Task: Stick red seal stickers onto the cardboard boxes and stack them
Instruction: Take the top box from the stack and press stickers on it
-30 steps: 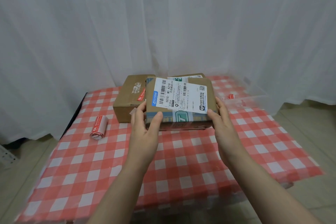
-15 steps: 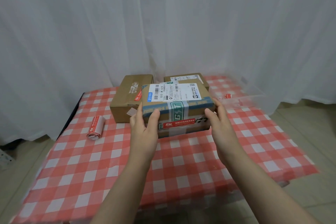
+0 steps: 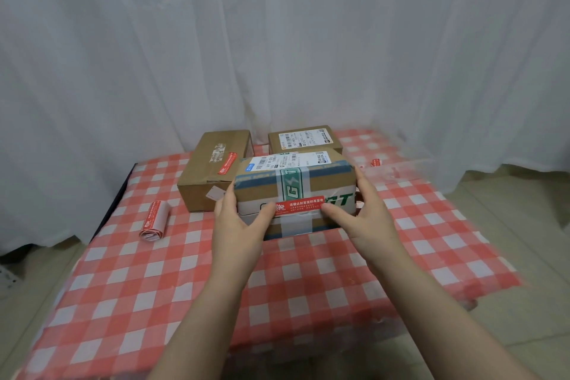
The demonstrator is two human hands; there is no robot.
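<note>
The taped box (image 3: 327,187) has been tipped back from label-toward-camera to upright and lowered within the last second. Its front face is now presented. The base looks set down on the tabletop (image 3: 185,271), though contact can't be fully confirmed. A red seal sticker (image 3: 299,203) is seen across that front face, over the green tape, with no lifted end visible.

The box is clasped at both front corners. The left hand (image 3: 237,219) is wrapped on the left side and the right hand (image 3: 367,213) is laid on the right side, with one thumb at each end of the sticker.

Judged: the seal is applied and is probably being pressed flat. Stacking is not yet done for this box.

Just behind-left, the brown box (image 3: 212,176) is already sealed with a red strip (image 3: 227,162). No seal can be seen on the rear box (image 3: 303,139) from here. The sticker roll (image 3: 154,220) is left well apart on the left, and a red scrap (image 3: 375,162) lies at the right rear.
</note>
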